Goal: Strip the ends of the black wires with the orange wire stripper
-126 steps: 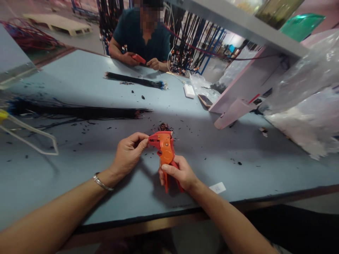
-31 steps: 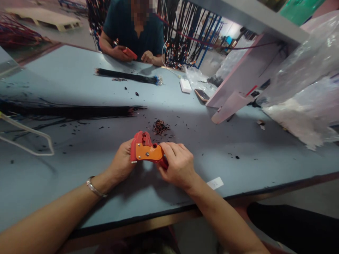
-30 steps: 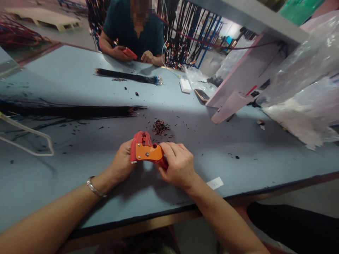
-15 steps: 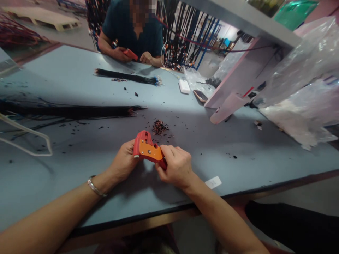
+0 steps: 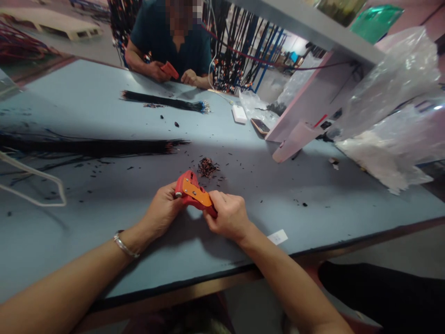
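Note:
A red and orange wire stripper [image 5: 196, 192] is held over the table between my two hands. My right hand [image 5: 227, 212] is wrapped round its handles. At its head end, my left hand [image 5: 166, 204] is closed, with fingertips at the red jaw side; whether a wire lies in them is hidden. Just beyond the tool lies a small heap of cut insulation bits [image 5: 207, 167]. To the left of the heap, a long bundle of black wires [image 5: 104, 146] points its stripped-looking ends toward it.
Across the table [image 5: 222, 134] a co-worker [image 5: 174, 51] holds another red tool. A second wire bundle [image 5: 163, 100], a white box [image 5: 239, 114], a phone [image 5: 260, 126] and a pink holder [image 5: 294, 141] lie farther back. Plastic bags [image 5: 382, 134] sit right; a white bent frame [image 5: 52, 178] stands left.
The wire stripper has tilted, so its orange side plate looks narrower. Both hands still hold it in nearly the same place. The whole view has shifted slightly.

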`<control>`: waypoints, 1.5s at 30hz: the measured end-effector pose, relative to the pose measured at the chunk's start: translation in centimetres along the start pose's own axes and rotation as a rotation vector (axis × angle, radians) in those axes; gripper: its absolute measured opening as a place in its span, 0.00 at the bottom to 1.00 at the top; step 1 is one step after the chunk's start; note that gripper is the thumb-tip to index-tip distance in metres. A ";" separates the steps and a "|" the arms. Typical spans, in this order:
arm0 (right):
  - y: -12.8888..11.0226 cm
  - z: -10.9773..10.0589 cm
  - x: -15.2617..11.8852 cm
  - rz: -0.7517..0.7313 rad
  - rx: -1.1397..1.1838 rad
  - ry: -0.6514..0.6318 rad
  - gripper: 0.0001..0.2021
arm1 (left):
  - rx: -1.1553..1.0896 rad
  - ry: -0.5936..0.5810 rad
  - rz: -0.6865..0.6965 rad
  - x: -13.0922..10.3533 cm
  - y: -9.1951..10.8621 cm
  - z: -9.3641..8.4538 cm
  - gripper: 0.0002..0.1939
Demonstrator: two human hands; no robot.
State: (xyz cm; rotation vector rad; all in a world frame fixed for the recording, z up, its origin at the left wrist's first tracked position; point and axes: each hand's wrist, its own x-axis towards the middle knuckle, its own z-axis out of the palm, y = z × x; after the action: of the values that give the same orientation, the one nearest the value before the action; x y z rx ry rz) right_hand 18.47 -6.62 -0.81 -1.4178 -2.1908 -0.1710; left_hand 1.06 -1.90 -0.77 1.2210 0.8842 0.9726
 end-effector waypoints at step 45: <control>-1.4 -3.7 1.1 0.214 0.602 -0.235 0.09 | 0.450 0.158 0.322 -1.6 2.1 0.9 0.12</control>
State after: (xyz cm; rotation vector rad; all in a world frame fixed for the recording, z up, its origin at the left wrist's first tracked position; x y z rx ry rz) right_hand 18.22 -7.72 3.12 -1.3418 -1.9943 0.7044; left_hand 1.07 -3.57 1.51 1.7254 1.0906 1.1756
